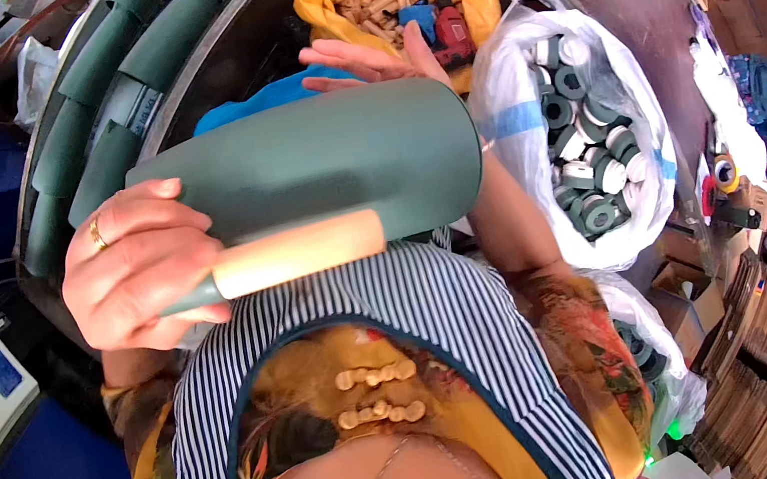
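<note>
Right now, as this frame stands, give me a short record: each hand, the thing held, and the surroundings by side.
Left hand: gripping the green jug at its left end
Right hand: fingers spread, beyond the jug; contact unclear
Held thing: jug on its side, wood-coloured grip toward the person
Beyond: yellow bag of wood-coloured pieces, with a red tool
Right: white bag of green-and-white round parts
Left: rows of green vessels

Green vessels [173, 35] lie in rows on a metal-edged bench [220, 36].
</note>
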`<action>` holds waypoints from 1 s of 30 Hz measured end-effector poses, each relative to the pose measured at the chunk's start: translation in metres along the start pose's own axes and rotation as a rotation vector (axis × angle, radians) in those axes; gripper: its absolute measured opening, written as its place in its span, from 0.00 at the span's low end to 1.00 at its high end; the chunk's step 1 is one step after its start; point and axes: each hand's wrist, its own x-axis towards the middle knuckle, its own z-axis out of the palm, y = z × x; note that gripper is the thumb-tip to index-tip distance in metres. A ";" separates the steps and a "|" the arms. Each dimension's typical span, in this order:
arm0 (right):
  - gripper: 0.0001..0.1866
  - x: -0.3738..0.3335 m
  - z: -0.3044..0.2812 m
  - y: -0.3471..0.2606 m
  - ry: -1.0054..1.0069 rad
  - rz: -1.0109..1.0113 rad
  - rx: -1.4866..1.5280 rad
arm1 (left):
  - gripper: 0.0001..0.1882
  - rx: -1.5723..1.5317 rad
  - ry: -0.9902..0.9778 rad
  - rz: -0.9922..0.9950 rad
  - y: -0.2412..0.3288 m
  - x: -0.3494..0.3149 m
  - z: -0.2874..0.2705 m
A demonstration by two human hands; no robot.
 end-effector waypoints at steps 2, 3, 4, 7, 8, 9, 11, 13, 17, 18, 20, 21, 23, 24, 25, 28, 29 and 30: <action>0.42 -0.008 -0.027 0.007 0.084 -0.054 0.002 | 0.23 -0.104 0.074 -0.123 -0.015 -0.015 0.015; 0.41 -0.014 -0.038 0.011 0.123 -0.078 0.019 | 0.23 -0.102 0.136 -0.195 -0.022 -0.021 0.021; 0.43 -0.015 -0.033 0.007 0.170 -0.124 -0.040 | 0.23 -0.079 0.203 -0.264 -0.025 -0.028 0.022; 0.53 -0.037 -0.017 -0.002 0.187 -0.204 -0.233 | 0.24 -0.077 0.350 -0.380 -0.031 -0.052 0.019; 0.55 -0.045 -0.012 -0.002 0.176 -0.208 -0.382 | 0.24 -0.070 0.366 -0.391 -0.033 -0.055 0.017; 0.57 -0.050 -0.004 -0.005 0.159 -0.212 -0.529 | 0.24 -0.089 0.357 -0.398 -0.034 -0.058 0.013; 0.64 -0.053 0.002 -0.015 0.160 -0.157 -0.591 | 0.24 -0.100 0.369 -0.392 -0.035 -0.057 0.014; 0.62 -0.059 0.000 -0.022 0.171 -0.152 -0.629 | 0.24 -0.144 0.358 -0.379 -0.045 -0.052 0.021; 0.64 -0.065 0.004 -0.025 0.074 -0.238 -0.747 | 0.25 -0.307 0.523 -0.729 -0.048 -0.079 0.021; 0.63 -0.062 0.011 -0.027 -0.017 -0.377 -0.936 | 0.25 -0.481 0.572 -0.871 -0.052 -0.093 0.019; 0.58 -0.065 0.045 -0.047 -0.197 -0.615 -1.391 | 0.24 -0.976 0.562 -1.046 -0.079 -0.111 0.024; 0.55 -0.065 0.046 -0.054 -0.183 -0.619 -1.368 | 0.24 -0.974 0.528 -1.089 -0.091 -0.119 0.030; 0.47 -0.057 0.019 -0.052 0.144 -0.491 -1.229 | 0.22 -0.883 0.492 -1.038 -0.093 -0.084 0.030; 0.41 -0.058 -0.012 -0.047 0.412 -0.446 -1.276 | 0.22 -0.703 0.276 -0.901 -0.086 -0.053 0.027; 0.36 -0.059 -0.041 -0.042 0.664 -0.382 -1.281 | 0.22 -0.511 0.076 -0.759 -0.079 -0.017 0.016; 0.33 -0.071 0.013 -0.058 0.231 -0.662 -1.571 | 0.23 -0.011 -0.257 -0.181 -0.068 0.085 0.028; 0.33 -0.070 0.033 -0.057 0.136 -0.542 -1.544 | 0.23 0.055 -0.355 -0.046 -0.068 0.111 0.039; 0.29 -0.066 0.036 -0.063 0.299 -0.452 -1.667 | 0.21 0.094 -0.461 0.064 -0.070 0.136 0.053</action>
